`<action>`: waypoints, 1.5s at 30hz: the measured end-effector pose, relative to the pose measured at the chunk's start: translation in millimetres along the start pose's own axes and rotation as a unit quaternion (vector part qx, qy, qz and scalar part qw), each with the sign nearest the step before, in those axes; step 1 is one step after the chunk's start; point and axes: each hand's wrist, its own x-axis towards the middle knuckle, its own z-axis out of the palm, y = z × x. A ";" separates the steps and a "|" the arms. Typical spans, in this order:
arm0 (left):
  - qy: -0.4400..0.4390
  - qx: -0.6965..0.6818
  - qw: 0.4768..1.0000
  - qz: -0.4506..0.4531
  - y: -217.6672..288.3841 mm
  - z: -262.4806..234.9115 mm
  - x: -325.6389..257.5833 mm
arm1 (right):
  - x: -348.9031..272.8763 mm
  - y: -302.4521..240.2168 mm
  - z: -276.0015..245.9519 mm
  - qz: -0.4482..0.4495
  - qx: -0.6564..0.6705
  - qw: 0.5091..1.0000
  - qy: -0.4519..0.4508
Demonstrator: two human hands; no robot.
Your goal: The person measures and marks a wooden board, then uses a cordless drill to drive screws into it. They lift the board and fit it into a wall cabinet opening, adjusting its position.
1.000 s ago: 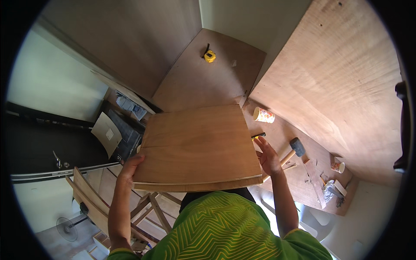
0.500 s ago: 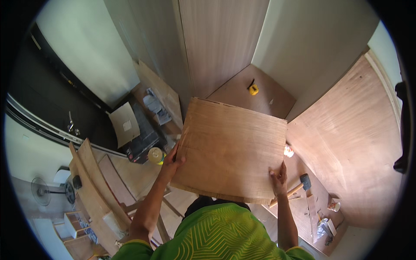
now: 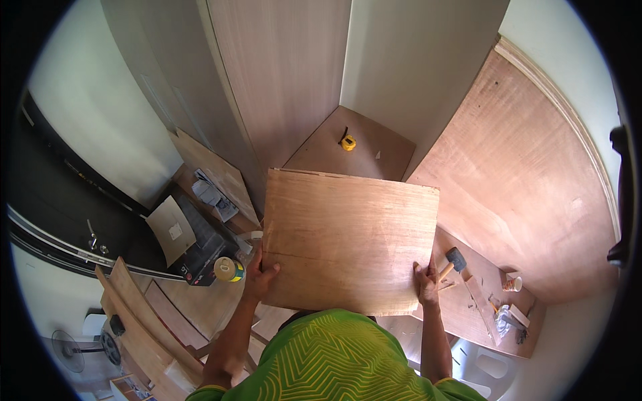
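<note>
In front of my body I hold a roughly square plywood panel [image 3: 351, 240] by its two side edges. My left hand [image 3: 259, 277] grips the left edge, thumb on top of the face. My right hand [image 3: 426, 281] is closed on the right edge in the same manner, with the other fingers hidden behind. A hammer with a black head and wooden handle [image 3: 455, 259] lies just beyond my right hand. A yellow tape measure [image 3: 348, 142] rests on the wooden surface ahead, past the panel's far edge.
A lidded can [image 3: 229, 269] and a black box [image 3: 207, 247] stand left of my arm. Long boards [image 3: 144, 321] lean at lower left near a fan [image 3: 107, 347]. A large wooden panel [image 3: 515, 180] rises at right, above a paper cup [image 3: 513, 285] and small scraps.
My view has turned to the right, so the surroundings sit further left. The plywood panel has levelled out slightly, and both hands still grip its sides.
</note>
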 end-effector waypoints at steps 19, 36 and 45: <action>-0.016 0.011 0.999 -0.044 11.4 -14.7 -60.5 | -75.9 -31.3 -10.0 0.014 0.058 0.997 0.051; 0.026 0.078 0.988 0.132 -0.2 -17.5 72.3 | 76.8 -76.6 25.2 -0.004 -0.153 0.978 -0.141; -0.121 -0.038 0.985 0.120 11.3 43.8 224.2 | 95.3 -79.5 -10.0 -0.082 -0.122 0.988 -0.047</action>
